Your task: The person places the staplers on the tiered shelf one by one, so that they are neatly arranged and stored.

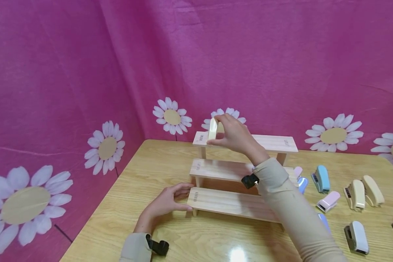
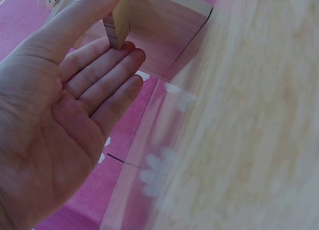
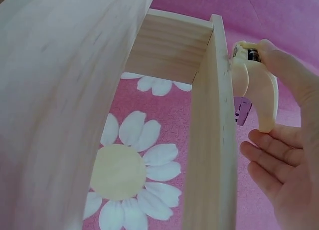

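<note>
A cream stapler (image 1: 213,129) stands on end over the left part of the top step of a three-step wooden shelf (image 1: 229,200). My right hand (image 1: 234,136) pinches it between thumb and fingers. In the right wrist view the stapler (image 3: 265,93) is beside the edge of a board; whether it bears on the wood cannot be told. At the left end of the lowest step, my left hand (image 1: 165,201) touches the wood, thumb in front and fingers behind. Its fingers (image 2: 107,93) look nearly straight in the left wrist view.
Right of the shelf lie several staplers: a light blue one (image 1: 321,178), a pink one (image 1: 329,201), cream ones (image 1: 357,194) and a white one (image 1: 357,236). Some are partly hidden by my right sleeve (image 1: 291,211). A pink flowered cloth (image 1: 249,65) hangs behind the wooden table (image 1: 118,222).
</note>
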Demonstrator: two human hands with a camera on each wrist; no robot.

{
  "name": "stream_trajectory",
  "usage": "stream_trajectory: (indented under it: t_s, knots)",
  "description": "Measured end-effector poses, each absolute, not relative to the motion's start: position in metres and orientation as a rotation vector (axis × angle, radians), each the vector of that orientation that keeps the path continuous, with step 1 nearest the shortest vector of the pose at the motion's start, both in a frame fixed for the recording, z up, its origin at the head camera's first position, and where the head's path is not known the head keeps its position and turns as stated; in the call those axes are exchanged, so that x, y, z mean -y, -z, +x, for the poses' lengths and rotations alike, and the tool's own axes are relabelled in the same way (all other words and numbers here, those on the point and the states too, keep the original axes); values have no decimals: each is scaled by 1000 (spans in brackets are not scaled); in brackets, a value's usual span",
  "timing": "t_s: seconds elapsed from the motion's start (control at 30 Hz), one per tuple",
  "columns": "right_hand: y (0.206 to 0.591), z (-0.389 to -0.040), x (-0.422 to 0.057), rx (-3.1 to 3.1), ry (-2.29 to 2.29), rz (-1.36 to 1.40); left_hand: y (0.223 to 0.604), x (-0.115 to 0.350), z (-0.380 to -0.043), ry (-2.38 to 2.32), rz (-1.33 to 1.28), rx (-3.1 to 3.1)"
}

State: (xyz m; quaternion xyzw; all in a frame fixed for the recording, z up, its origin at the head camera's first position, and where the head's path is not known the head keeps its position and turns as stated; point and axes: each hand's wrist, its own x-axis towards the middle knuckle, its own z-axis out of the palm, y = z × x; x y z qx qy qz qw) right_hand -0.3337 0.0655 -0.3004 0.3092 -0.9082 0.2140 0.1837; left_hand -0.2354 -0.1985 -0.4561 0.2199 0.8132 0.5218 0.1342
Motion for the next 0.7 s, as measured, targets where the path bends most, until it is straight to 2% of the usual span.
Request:
stream_trajectory:
  t_s: [0.7]
  knots:
    - [307, -341, -62, 2576, -742, 945, 455, 199, -234, -1505, 619, -2360]
